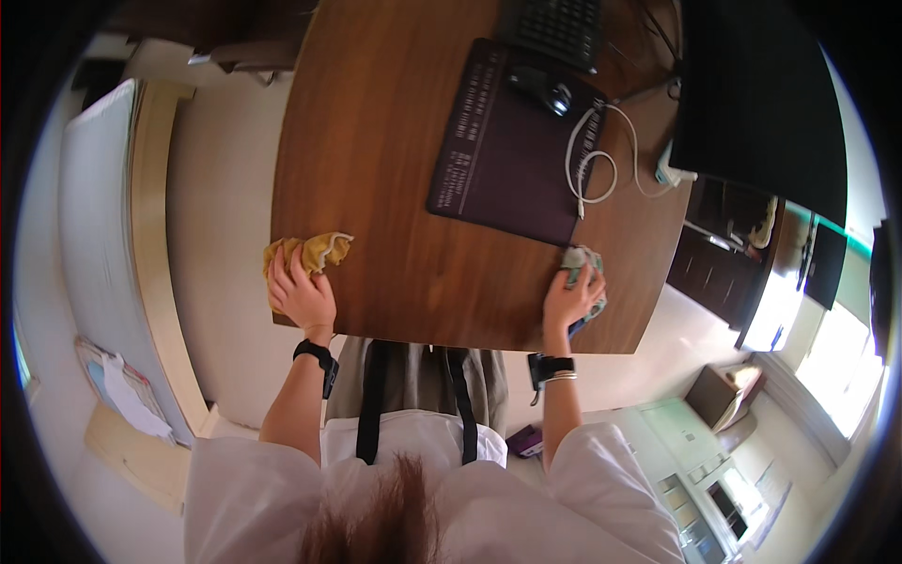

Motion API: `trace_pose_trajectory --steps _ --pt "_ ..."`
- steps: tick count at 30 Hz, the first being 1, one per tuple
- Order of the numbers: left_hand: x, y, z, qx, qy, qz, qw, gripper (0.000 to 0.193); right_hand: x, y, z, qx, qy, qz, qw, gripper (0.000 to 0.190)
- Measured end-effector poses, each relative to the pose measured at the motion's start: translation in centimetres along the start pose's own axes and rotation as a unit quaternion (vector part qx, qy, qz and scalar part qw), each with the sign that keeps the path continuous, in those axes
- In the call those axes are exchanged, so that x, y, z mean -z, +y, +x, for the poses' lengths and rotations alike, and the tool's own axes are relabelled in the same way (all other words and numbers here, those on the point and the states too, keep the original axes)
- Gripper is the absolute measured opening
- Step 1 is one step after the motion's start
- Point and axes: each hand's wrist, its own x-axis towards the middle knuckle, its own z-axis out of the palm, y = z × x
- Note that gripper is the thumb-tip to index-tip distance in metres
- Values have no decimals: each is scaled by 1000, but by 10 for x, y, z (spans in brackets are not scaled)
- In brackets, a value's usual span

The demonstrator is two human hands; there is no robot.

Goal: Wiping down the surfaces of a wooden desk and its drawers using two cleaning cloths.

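Note:
At the near left corner of a wooden desk (394, 176), my left hand (301, 292) grips a crumpled yellow cloth (328, 248) with a pale edge. The cloth lies on the desktop along its left edge. My right hand (574, 299) grips a bunched green, patterned cloth (590, 261) near the front edge on the right. That cloth sits just below the lower right corner of a dark mouse pad (507, 162), and whether they touch is hard to tell. Fingers cover part of each cloth.
A black mouse (539, 88) rests on the pad, which bears writing. A white cable (588, 194) loops over the pad's right side. Behind stand a black keyboard (557, 28) and, on the right, a large dark monitor (761, 106). A bed (106, 233) is at far left.

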Motion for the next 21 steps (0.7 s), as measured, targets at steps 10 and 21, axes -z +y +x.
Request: trace_pose_trajectory --steps 10,21 --pt "-6 -4 -11 -39 -4 47 998 42 -17 144 79 -197 38 -80 976 38" --pt "12 122 -30 -94 -23 -142 985 46 -12 152 62 -120 57 -68 989 38"
